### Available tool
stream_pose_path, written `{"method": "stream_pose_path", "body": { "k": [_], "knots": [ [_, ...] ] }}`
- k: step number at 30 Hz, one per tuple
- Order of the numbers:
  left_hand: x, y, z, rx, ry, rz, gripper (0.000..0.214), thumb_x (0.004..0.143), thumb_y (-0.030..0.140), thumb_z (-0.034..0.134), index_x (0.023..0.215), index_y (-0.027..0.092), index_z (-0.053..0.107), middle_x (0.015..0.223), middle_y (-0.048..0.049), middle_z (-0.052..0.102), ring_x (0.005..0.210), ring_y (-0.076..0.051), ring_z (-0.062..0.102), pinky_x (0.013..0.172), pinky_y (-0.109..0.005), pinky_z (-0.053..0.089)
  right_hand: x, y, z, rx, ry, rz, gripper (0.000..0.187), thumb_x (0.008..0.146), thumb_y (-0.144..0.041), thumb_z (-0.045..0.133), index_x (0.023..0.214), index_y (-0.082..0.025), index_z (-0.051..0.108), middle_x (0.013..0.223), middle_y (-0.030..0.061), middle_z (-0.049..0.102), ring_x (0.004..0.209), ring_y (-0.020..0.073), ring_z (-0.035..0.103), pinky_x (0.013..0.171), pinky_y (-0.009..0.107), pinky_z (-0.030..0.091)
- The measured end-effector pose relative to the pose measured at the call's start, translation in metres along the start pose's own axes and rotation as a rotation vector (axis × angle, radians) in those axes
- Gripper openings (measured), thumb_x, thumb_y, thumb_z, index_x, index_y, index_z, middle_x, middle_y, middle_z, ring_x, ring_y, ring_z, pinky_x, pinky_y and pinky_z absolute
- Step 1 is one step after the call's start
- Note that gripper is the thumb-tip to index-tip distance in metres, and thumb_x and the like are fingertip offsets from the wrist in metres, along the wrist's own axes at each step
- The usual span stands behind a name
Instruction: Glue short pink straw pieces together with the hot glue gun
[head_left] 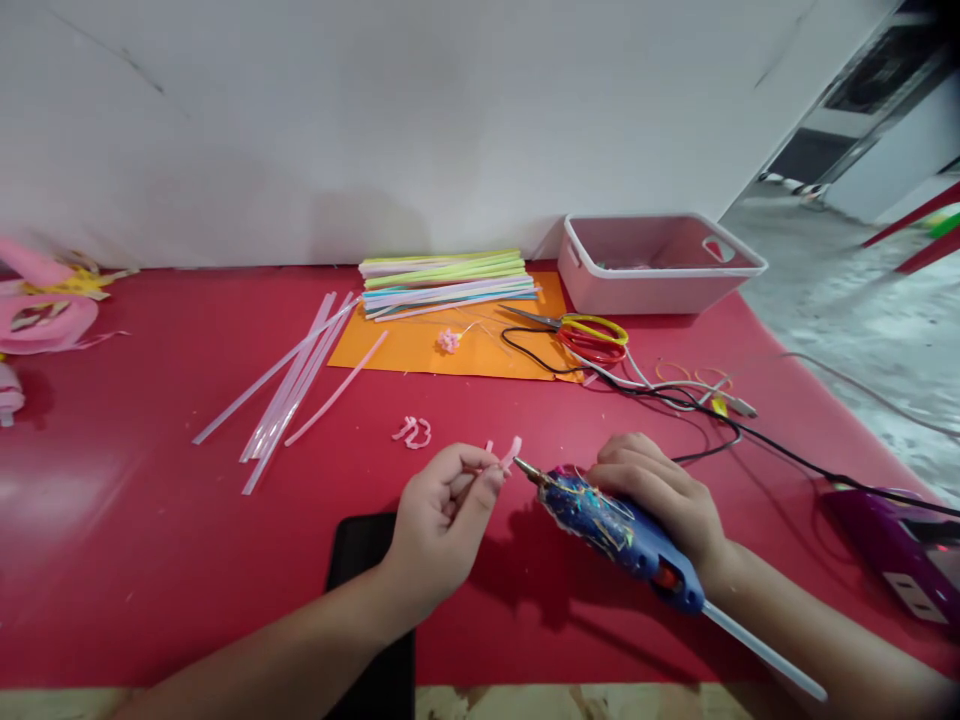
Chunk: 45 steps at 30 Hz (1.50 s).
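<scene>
Between thumb and fingertips, my left hand (pixel 448 530) pinches a small pink strip (pixel 512 452), its end sticking out to the right. My right hand (pixel 660 490) is wrapped round a blue hot glue gun (pixel 607 525) smeared with dried glue. The metal nozzle points left and is at the strip; whether they touch I cannot tell. A clear glue stick (pixel 765 650) juts from the gun's rear. Just beyond my left hand, short curled pink strips (pixel 412 432) lie on the red table (pixel 172 540).
A black phone (pixel 367 560) lies under my left forearm. Pink strips (pixel 300 380) are at left. Behind are bundled coloured sticks (pixel 450 280), an orange sheet (pixel 390 350), a pink flower piece (pixel 448 341), scissors (pixel 592 332) and a pink bin (pixel 645 290). Cables (pixel 675 390) run right to a purple power strip (pixel 885 550).
</scene>
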<state>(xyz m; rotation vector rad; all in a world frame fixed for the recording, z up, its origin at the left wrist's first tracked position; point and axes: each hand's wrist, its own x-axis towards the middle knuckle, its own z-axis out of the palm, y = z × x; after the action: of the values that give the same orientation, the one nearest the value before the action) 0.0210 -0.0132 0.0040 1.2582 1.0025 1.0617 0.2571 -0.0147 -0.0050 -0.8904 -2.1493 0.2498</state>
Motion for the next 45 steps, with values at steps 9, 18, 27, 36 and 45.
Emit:
{"method": "stream_pose_path", "body": {
  "k": [9,18,27,36,45],
  "knots": [
    [-0.001,0.002,-0.006,-0.021,0.035,0.026,0.026,0.092,0.043,0.061,0.087,0.018,0.057,0.053,0.0080,0.038,0.043,-0.007,0.026,0.040,-0.019,0.020,0.005,0.003,0.007,0.008,-0.006,-0.009,0.020,0.094,-0.035,0.051,0.099,-0.020,0.063,0.074,0.0064,0.063,0.072,0.0220,0.058,0.068,0.038,0.045],
    [-0.001,-0.001,-0.008,-0.015,0.022,0.032,0.021,0.094,0.037,0.057,0.087,0.018,0.058,0.055,0.0068,0.039,0.045,-0.007,0.026,0.042,-0.020,0.021,0.003,0.002,0.006,-0.012,-0.017,-0.001,0.011,0.093,-0.022,0.052,0.099,-0.019,0.061,0.077,0.0063,0.060,0.074,0.0207,0.057,0.070,0.038,0.046],
    [-0.004,-0.006,-0.009,-0.018,-0.044,-0.025,0.022,0.097,0.039,0.053,0.089,0.019,0.057,0.058,0.0060,0.038,0.048,-0.008,0.027,0.045,-0.022,0.020,-0.003,0.006,0.005,0.063,-0.046,0.025,0.013,0.092,-0.020,0.055,0.103,-0.018,0.060,0.080,0.0070,0.060,0.076,0.0214,0.056,0.072,0.039,0.047],
    [-0.001,-0.002,-0.008,0.003,-0.073,-0.106,0.025,0.096,0.040,0.053,0.088,0.017,0.057,0.060,0.0058,0.040,0.051,-0.007,0.030,0.047,-0.019,0.024,-0.006,0.009,0.007,0.112,-0.061,0.048,0.011,0.092,-0.020,0.054,0.103,-0.017,0.057,0.081,0.0070,0.058,0.076,0.0207,0.052,0.070,0.038,0.043],
    [-0.001,-0.001,-0.010,-0.004,-0.052,-0.105,0.022,0.094,0.038,0.056,0.088,0.017,0.057,0.060,0.0057,0.041,0.050,-0.007,0.030,0.045,-0.019,0.023,-0.009,0.007,0.011,0.175,-0.146,0.089,0.013,0.092,-0.022,0.054,0.105,-0.018,0.055,0.083,0.0071,0.058,0.078,0.0215,0.051,0.073,0.040,0.042]
  ]
}}
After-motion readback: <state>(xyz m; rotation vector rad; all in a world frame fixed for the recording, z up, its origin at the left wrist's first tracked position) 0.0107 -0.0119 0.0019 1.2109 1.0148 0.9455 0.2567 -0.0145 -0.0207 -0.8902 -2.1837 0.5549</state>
